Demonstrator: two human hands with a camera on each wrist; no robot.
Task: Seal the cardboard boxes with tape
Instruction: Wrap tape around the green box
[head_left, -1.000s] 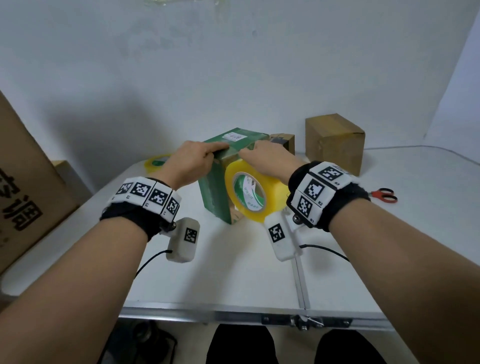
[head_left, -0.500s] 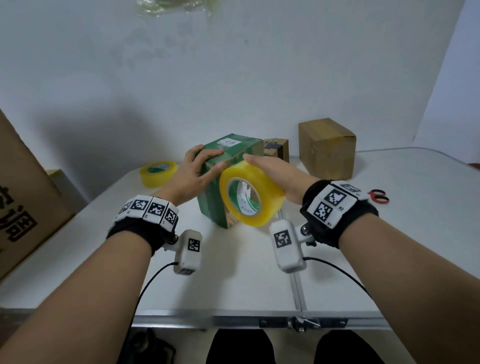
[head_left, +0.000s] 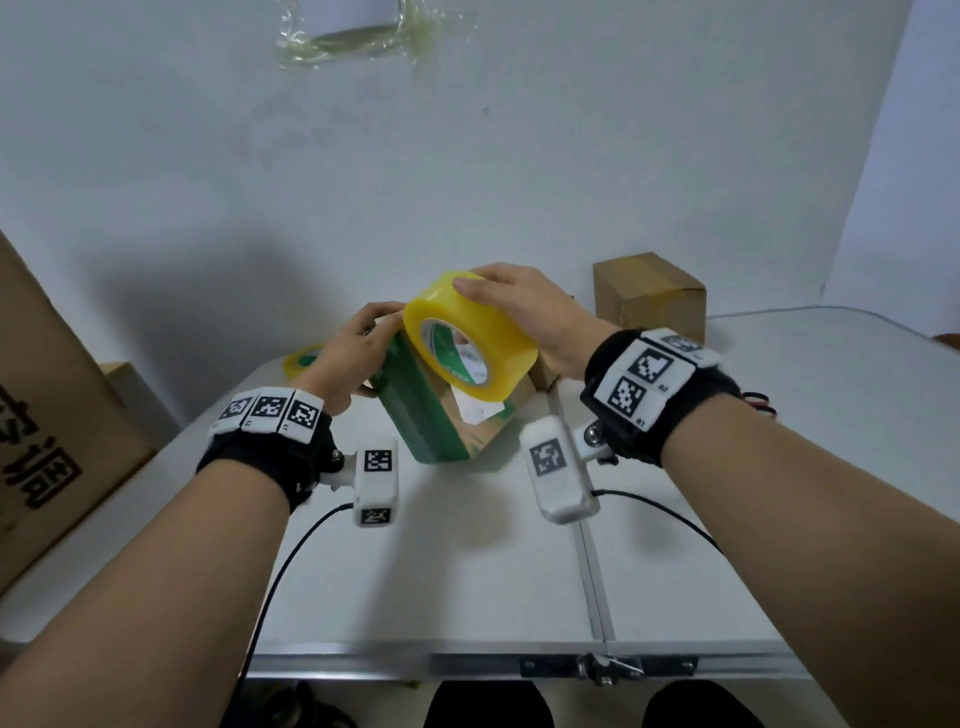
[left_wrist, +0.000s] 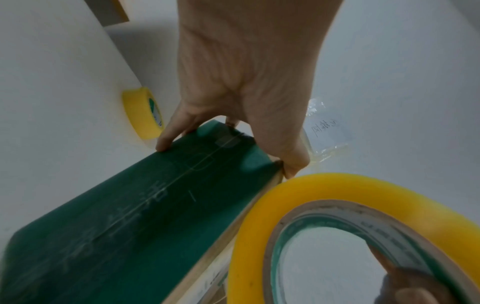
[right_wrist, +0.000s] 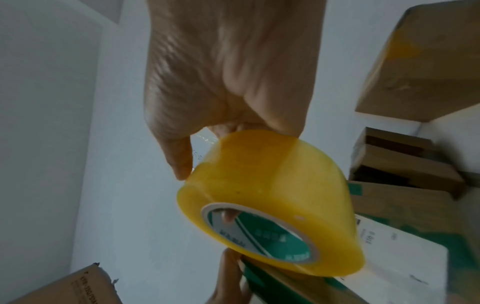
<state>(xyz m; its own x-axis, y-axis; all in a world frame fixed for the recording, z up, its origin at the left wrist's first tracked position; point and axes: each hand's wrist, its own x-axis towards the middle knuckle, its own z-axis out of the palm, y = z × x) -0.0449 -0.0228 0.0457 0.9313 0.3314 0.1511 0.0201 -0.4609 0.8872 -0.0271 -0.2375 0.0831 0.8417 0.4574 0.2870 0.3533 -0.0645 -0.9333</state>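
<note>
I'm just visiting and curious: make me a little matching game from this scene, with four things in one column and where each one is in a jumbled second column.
Things:
1. tape roll
2. green box
3. scissors
4. brown box

Places:
A. gripped by the left hand
B. standing by the wall, far side of the table
C. held up in the right hand
D. on the table behind the right wrist, mostly hidden

Pairs: 1-C, 2-A, 3-D, 4-B

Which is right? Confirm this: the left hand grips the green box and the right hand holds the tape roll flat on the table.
Wrong in one respect. The left hand grips the green box, but the right hand holds the tape roll raised above the box, not flat on the table; the head view shows it.
</note>
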